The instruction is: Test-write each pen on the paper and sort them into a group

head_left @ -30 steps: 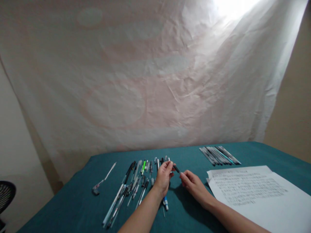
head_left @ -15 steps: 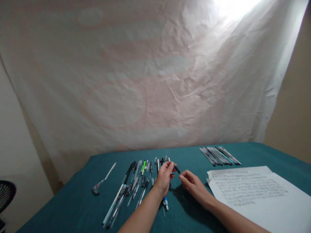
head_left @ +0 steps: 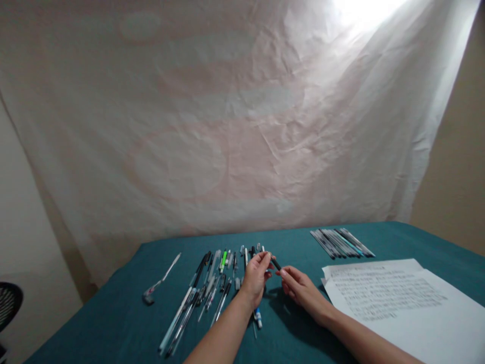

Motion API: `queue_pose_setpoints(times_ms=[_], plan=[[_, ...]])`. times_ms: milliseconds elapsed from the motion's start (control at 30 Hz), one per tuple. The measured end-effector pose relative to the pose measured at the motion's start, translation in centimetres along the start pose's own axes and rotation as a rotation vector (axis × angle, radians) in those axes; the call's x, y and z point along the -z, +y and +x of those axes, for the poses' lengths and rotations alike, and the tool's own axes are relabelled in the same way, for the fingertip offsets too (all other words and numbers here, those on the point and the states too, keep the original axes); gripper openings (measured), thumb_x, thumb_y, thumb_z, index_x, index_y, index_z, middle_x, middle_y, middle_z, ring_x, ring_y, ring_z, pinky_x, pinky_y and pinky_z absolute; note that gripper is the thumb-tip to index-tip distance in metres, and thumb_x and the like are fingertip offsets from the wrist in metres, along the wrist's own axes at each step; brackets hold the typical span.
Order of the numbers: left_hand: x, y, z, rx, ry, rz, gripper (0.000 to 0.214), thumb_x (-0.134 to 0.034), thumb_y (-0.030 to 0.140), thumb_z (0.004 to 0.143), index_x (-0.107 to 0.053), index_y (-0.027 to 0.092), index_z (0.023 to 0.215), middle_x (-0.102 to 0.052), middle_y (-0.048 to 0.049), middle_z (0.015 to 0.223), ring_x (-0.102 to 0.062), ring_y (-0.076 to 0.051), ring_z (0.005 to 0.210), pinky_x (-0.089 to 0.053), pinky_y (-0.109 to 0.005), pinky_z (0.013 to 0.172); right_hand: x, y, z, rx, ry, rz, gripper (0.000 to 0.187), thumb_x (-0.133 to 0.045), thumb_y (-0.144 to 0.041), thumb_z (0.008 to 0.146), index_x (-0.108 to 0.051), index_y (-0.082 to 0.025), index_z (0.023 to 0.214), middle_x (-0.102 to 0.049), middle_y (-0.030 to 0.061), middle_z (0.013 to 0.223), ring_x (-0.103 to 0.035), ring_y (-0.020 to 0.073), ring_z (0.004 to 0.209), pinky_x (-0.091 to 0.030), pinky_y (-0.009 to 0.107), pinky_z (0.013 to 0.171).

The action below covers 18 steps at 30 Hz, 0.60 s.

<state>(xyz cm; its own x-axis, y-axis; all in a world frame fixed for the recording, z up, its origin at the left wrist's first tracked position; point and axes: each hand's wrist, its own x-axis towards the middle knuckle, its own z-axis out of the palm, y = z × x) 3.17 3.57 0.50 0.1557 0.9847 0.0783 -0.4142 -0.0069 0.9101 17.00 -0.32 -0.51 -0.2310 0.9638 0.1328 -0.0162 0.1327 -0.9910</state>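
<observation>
Between my two hands is a black pen (head_left: 276,264), slanting down to the right; only a short dark length of it shows. My left hand (head_left: 258,273) pinches its upper end, its fingers partly covering it. The thumb and fingertips of my right hand (head_left: 297,284) close on the lower end. Under and beside my left hand lie several loose pens, among them a bright green pen (head_left: 223,261), a clear pen with dark ends (head_left: 221,303) and a blue and white pen (head_left: 258,317), partly hidden by my left wrist.
A neat row of pens (head_left: 341,243) lies at the back right of the green cloth (head_left: 117,323). Handwritten paper sheets (head_left: 435,323) cover the right front. At the left are a white stick and a small grey crumpled thing (head_left: 148,298). A black fan (head_left: 9,306) stands at the left edge.
My right hand's fingers have shifted slightly on the pen, with the lower fingers curling in more. My left hand stays nearly still, and the view has moved very slightly.
</observation>
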Motion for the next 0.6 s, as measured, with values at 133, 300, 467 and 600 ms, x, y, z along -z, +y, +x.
queue_pose_setpoints(times_ms=[133, 300, 467, 600], plan=[[-0.11, 0.01, -0.06, -0.008, 0.029, 0.024, 0.030, -0.066, 0.039, 0.069, -0.061, 0.017, 0.089, -0.062, -0.0034, 0.088, -0.051, -0.007, 0.064, -0.035, -0.017, 0.055, 0.03, 0.16, 0.03, 0.051, 0.035, -0.015, 0.031, -0.047, -0.050, 0.080, -0.046, -0.019, 0.077, -0.041, -0.0061, 0.058, -0.034, 0.0070, 0.049, -0.025, 0.017, 0.042], [0.12, 0.00, 0.00, -0.007, 0.013, 0.046, 0.028, -0.066, 0.038, 0.070, -0.062, 0.016, 0.087, -0.062, -0.0030, 0.089, -0.051, -0.006, 0.064, -0.036, -0.017, 0.056, 0.09, 0.39, 0.20, 0.036, -0.002, -0.024, 0.036, -0.040, -0.052, 0.083, -0.047, -0.018, 0.075, -0.041, -0.0054, 0.057, -0.033, 0.0064, 0.046, -0.023, 0.018, 0.040], [0.05, 0.08, -0.02, 0.004, 0.015, 0.012, 0.031, -0.067, 0.038, 0.068, -0.063, 0.016, 0.089, -0.062, -0.0028, 0.090, -0.051, -0.006, 0.064, -0.037, -0.016, 0.057, 0.11, 0.50, 0.39, 0.013, -0.018, 0.002, 0.038, -0.041, -0.054, 0.082, -0.049, -0.016, 0.078, -0.042, -0.0053, 0.055, -0.031, 0.0054, 0.043, -0.020, 0.018, 0.038], [-0.04, 0.19, -0.05, 0.033, 0.037, -0.015, 0.034, -0.070, 0.037, 0.065, -0.064, 0.015, 0.090, -0.064, -0.0046, 0.090, -0.052, -0.005, 0.062, -0.038, -0.016, 0.057, 0.15, 0.80, 0.48, 0.046, 0.030, 0.028, 0.035, -0.051, -0.052, 0.076, -0.047, -0.019, 0.087, -0.042, -0.0062, 0.057, -0.032, 0.0055, 0.044, -0.021, 0.017, 0.038]])
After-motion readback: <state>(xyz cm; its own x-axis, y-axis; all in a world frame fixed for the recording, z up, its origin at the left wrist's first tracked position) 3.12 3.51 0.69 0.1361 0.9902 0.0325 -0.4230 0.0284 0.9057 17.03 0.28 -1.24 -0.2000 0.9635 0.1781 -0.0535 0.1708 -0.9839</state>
